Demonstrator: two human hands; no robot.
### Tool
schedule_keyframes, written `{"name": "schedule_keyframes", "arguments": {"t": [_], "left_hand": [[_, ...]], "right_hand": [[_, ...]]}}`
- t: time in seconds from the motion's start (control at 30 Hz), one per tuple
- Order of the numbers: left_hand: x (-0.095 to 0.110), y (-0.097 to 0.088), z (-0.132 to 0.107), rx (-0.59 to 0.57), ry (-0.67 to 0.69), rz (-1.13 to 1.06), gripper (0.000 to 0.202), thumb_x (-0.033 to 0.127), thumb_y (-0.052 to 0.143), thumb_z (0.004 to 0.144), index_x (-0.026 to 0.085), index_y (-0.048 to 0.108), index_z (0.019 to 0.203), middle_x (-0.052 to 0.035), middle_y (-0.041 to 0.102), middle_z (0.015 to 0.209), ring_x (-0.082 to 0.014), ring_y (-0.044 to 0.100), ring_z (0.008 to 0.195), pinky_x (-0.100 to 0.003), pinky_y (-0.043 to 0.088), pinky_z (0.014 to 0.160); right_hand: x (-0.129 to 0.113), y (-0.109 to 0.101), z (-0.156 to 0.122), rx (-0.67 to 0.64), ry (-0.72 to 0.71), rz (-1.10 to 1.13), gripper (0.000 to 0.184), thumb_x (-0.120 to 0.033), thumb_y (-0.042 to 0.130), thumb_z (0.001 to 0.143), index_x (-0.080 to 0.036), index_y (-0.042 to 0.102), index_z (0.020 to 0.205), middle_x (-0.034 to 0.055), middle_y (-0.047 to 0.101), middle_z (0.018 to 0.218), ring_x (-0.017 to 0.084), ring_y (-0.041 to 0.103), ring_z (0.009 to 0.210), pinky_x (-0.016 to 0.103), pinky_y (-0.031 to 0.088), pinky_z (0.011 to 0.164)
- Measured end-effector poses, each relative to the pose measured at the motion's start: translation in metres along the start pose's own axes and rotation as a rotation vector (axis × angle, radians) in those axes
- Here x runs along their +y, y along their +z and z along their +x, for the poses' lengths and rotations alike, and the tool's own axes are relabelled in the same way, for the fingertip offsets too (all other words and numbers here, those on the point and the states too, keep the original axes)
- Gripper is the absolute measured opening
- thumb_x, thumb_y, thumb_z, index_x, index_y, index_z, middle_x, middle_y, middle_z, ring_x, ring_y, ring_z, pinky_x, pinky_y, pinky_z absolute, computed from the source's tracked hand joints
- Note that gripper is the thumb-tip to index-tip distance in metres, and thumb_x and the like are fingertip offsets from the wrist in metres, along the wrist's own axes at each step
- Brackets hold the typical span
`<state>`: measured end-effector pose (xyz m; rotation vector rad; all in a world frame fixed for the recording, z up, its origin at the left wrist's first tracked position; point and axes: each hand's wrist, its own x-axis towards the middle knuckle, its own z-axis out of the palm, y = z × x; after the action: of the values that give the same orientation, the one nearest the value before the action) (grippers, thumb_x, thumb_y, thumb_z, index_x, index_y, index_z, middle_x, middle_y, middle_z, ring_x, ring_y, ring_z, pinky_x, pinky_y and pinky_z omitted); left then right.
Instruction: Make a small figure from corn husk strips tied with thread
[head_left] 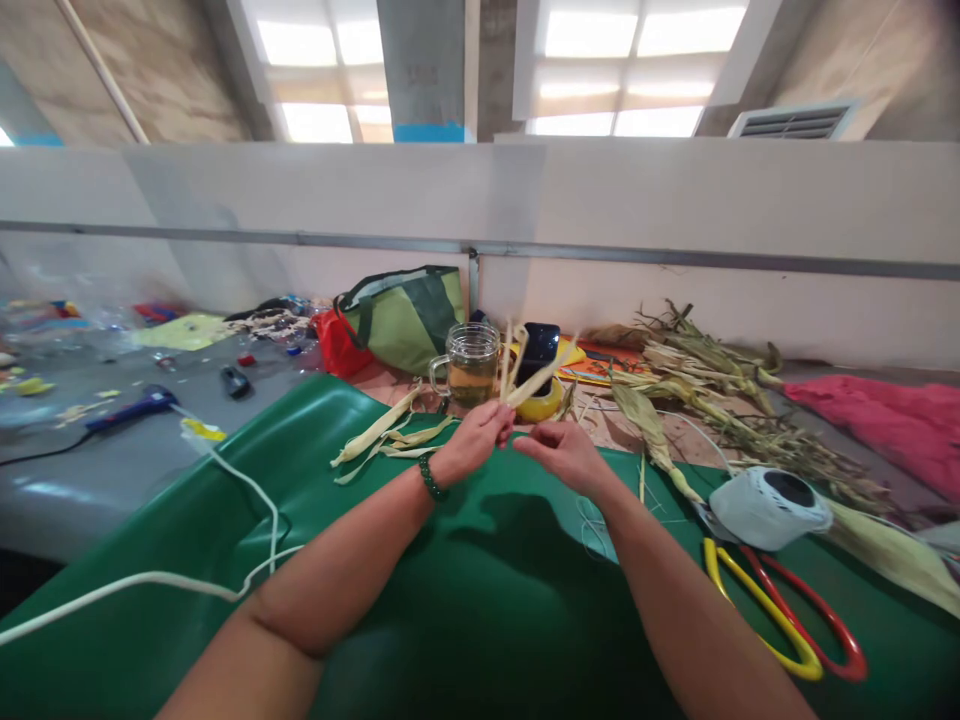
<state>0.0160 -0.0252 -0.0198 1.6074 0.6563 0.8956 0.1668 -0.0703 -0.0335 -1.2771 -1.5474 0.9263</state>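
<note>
My left hand (480,438), with a dark green bead bracelet at the wrist, is closed around pale corn husk strips (541,378) that fan upward from the fingers. Just right of it, my right hand (568,455) has its fingers curled in, thumb and forefinger towards the left hand; whatever it may pinch is too small to see. Thin thread (592,528) lies loose below the right wrist. More husk pieces (382,428) rest on the green mat (480,620) left of my hands. Behind them stand a glass mug (471,372) of pale liquid and a yellow tape roll (540,402).
Scissors (787,610) with yellow and red handles lie at right beside a white roll (772,508). Dried corn stalks and husks (697,370) pile up behind. At left are a white cord (150,578), a blue glue gun (146,402) and a green bag (412,318).
</note>
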Motion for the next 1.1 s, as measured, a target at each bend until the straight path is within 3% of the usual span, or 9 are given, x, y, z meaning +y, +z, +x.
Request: {"name": "schedule_keyframes", "arguments": {"t": [0.07, 0.13, 0.23, 0.33, 0.43, 0.6, 0.87, 1.0, 1.1], "left_hand": [[0.003, -0.001, -0.002, -0.187, -0.043, 0.054, 0.034, 0.044, 0.055, 0.079, 0.017, 0.047, 0.059, 0.003, 0.036, 0.054, -0.01, 0.029, 0.051, -0.025, 0.025, 0.05], [0.006, -0.001, -0.005, -0.381, -0.095, 0.037, 0.036, 0.047, 0.061, 0.075, 0.017, 0.046, 0.061, 0.0041, 0.033, 0.055, -0.0092, 0.025, 0.052, -0.024, 0.021, 0.049], [0.011, -0.003, -0.008, -0.542, -0.247, -0.069, 0.04, 0.05, 0.064, 0.072, 0.018, 0.042, 0.065, 0.0061, 0.028, 0.057, -0.007, 0.022, 0.051, -0.023, 0.016, 0.048], [0.015, -0.008, -0.008, -0.632, -0.379, -0.177, 0.04, 0.048, 0.065, 0.074, 0.017, 0.041, 0.067, 0.008, 0.022, 0.057, -0.0049, 0.016, 0.049, -0.023, 0.009, 0.047], [0.018, -0.015, -0.005, -0.659, -0.433, -0.22, 0.041, 0.046, 0.07, 0.071, 0.016, 0.042, 0.068, 0.0086, 0.021, 0.056, -0.0042, 0.015, 0.049, -0.023, 0.006, 0.047], [0.02, -0.024, -0.001, -0.6, -0.42, -0.112, 0.044, 0.049, 0.071, 0.069, 0.015, 0.042, 0.067, 0.0072, 0.025, 0.059, -0.0046, 0.018, 0.052, -0.022, 0.008, 0.047], [0.016, -0.027, 0.001, -0.533, -0.324, 0.05, 0.043, 0.053, 0.065, 0.072, 0.017, 0.041, 0.067, 0.0054, 0.027, 0.063, -0.0064, 0.022, 0.054, -0.02, 0.016, 0.048], [0.017, -0.028, 0.001, -0.54, -0.283, 0.106, 0.042, 0.052, 0.063, 0.075, 0.017, 0.042, 0.065, 0.0052, 0.029, 0.061, -0.0064, 0.025, 0.053, -0.02, 0.02, 0.048], [0.015, -0.031, 0.001, -0.66, -0.303, 0.15, 0.044, 0.054, 0.061, 0.077, 0.016, 0.044, 0.063, 0.0048, 0.034, 0.058, -0.0061, 0.029, 0.051, -0.021, 0.024, 0.048]], "right_hand": [[0.0, -0.008, 0.001, 0.059, -0.02, 0.113, 0.034, -0.049, 0.074, 0.062, -0.017, 0.064, 0.07, -0.0042, 0.051, 0.052, 0.007, 0.038, 0.046, 0.021, 0.026, 0.042], [0.001, -0.01, 0.001, 0.01, -0.023, 0.251, 0.038, -0.047, 0.075, 0.061, -0.018, 0.065, 0.083, -0.004, 0.054, 0.058, 0.008, 0.039, 0.048, 0.021, 0.025, 0.043], [0.003, -0.012, 0.002, -0.034, -0.026, 0.393, 0.039, -0.052, 0.074, 0.062, -0.017, 0.059, 0.072, -0.0054, 0.046, 0.052, 0.006, 0.034, 0.046, 0.021, 0.021, 0.042], [0.006, -0.02, 0.003, 0.012, -0.046, 0.464, 0.044, -0.054, 0.076, 0.06, -0.017, 0.052, 0.063, -0.0074, 0.037, 0.048, 0.005, 0.028, 0.044, 0.021, 0.017, 0.041], [0.007, -0.03, 0.004, 0.063, -0.067, 0.497, 0.046, -0.052, 0.08, 0.056, -0.017, 0.051, 0.062, -0.0083, 0.035, 0.047, 0.004, 0.028, 0.043, 0.021, 0.018, 0.041], [0.006, -0.036, 0.007, 0.198, -0.115, 0.487, 0.043, -0.051, 0.079, 0.057, -0.017, 0.056, 0.066, -0.0062, 0.044, 0.048, 0.005, 0.036, 0.042, 0.021, 0.025, 0.043], [0.008, -0.049, 0.014, 0.455, -0.053, 0.568, 0.048, -0.051, 0.084, 0.047, -0.017, 0.051, 0.054, -0.0067, 0.042, 0.044, 0.003, 0.031, 0.038, 0.02, 0.017, 0.038], [0.011, -0.052, 0.015, 0.468, -0.082, 0.549, 0.047, -0.051, 0.083, 0.049, -0.016, 0.052, 0.052, -0.0053, 0.045, 0.046, 0.003, 0.033, 0.039, 0.019, 0.02, 0.038], [0.013, -0.053, 0.014, 0.386, -0.098, 0.472, 0.045, -0.052, 0.081, 0.053, -0.016, 0.054, 0.054, -0.0047, 0.046, 0.048, 0.004, 0.035, 0.039, 0.02, 0.024, 0.039]]}}
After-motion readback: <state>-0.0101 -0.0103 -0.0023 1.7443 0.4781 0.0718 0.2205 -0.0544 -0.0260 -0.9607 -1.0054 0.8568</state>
